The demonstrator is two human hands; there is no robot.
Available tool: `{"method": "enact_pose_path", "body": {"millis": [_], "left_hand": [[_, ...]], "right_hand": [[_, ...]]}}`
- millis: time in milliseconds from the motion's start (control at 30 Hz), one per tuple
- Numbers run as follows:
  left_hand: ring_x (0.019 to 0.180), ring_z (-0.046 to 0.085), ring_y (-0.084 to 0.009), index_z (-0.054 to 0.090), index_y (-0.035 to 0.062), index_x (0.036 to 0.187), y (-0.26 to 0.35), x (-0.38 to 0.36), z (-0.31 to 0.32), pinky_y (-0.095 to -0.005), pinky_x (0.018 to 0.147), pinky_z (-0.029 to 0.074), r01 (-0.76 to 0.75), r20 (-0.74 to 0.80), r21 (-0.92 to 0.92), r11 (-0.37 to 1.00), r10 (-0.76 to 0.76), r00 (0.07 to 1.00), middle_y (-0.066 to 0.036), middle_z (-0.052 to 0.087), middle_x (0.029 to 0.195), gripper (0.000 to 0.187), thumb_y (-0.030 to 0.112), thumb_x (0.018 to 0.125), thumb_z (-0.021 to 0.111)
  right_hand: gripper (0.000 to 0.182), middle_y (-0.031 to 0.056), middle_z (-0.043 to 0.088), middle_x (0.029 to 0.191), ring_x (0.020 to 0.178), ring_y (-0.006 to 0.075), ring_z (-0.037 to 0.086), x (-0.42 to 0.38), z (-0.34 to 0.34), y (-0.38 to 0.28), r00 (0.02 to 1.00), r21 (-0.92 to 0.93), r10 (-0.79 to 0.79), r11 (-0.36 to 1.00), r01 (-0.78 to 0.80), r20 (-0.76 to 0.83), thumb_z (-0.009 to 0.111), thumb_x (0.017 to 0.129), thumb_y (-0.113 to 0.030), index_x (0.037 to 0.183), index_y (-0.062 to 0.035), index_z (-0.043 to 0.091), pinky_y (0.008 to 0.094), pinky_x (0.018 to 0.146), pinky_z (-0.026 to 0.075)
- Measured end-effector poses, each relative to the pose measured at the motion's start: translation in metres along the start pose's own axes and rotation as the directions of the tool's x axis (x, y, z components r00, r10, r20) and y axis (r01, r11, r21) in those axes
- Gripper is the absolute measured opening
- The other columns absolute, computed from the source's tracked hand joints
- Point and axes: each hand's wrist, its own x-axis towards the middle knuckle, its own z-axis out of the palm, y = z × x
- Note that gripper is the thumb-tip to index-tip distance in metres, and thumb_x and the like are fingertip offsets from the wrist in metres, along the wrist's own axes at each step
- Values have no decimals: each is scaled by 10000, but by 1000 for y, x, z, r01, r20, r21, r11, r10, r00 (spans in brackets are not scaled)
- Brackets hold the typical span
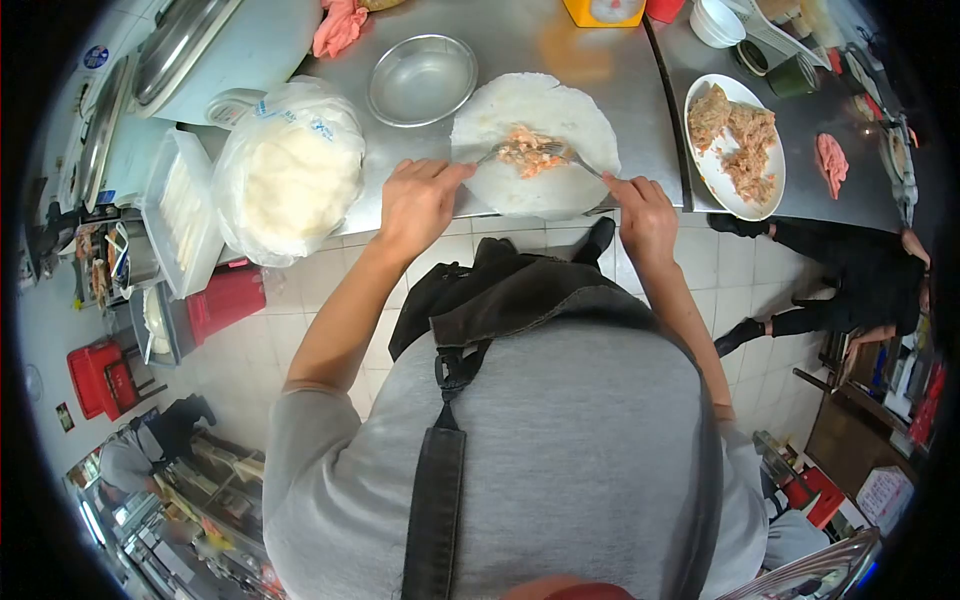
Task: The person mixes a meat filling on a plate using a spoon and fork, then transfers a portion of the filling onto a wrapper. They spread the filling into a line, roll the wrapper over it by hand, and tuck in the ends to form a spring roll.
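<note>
A round, thin white dough sheet [545, 105] lies on the steel counter in front of me. A small heap of orange-pink shredded filling [527, 158] sits at its middle. My left hand [422, 203] is closed on a slim metal utensil [487, 156], whose tip reaches the filling's left side; its exact kind is hard to make out. From the other side, my right hand [645, 215] grips a metal fork [577, 160], its head in the filling. Both hands are low over the counter's near edge, either side of the sheet.
Left of the sheet are a round metal bowl [422, 82] and a plastic bag of white sheets [292, 175]. An oval plate [705, 178] of filling stands to the right. Farther away are a yellow scale [575, 12] and a pink cloth [831, 165]. Another person [850, 275] stands at right.
</note>
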Motion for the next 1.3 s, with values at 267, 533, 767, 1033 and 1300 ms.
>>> {"method": "enact_pose_path", "body": {"millis": [267,533,767,1033,1300], "left_hand": [[765,629,-250,724,128,1059,8,11,14,-389,679,434,-9,-33,-3,1000,9,999,-56,652,791,296,14,792,666],[765,631,-242,724,131,1064,8,11,-19,-381,685,437,13,-10,15,1000,-13,1000,-61,669,809,248,55,834,667],[775,654,-233,731,122,1035,-3,5,11,-374,687,451,-53,5,2,999,53,999,-55,698,837,223,38,834,682],[762,663,-260,728,115,1031,21,15,-6,-385,679,462,-76,5,-79,994,76,997,-73,702,823,228,25,826,681],[761,666,-274,733,151,1039,25,25,8,-388,701,485,-24,83,-92,996,31,996,-78,728,883,205,82,852,683]], "right_hand": [[286,93,629,830,776,292,601,-7,-14,3,999,57,28,998,-25,-40,629,870,-9,1119,-100,735,406,706,498],[329,69,615,795,742,264,602,-16,-29,0,998,16,26,1000,-25,-62,649,767,-4,1068,-103,735,385,668,501],[422,56,592,785,712,252,584,-14,-1,-3,997,-54,-36,998,32,-75,634,709,29,1091,-117,738,373,643,499],[246,94,673,886,830,265,649,-27,-22,3,950,222,311,926,-305,8,617,929,-52,1138,-125,724,359,713,524],[265,104,677,849,749,264,644,-41,-20,-1,953,296,302,909,-294,20,643,907,3,1125,-122,731,345,659,513]]}}
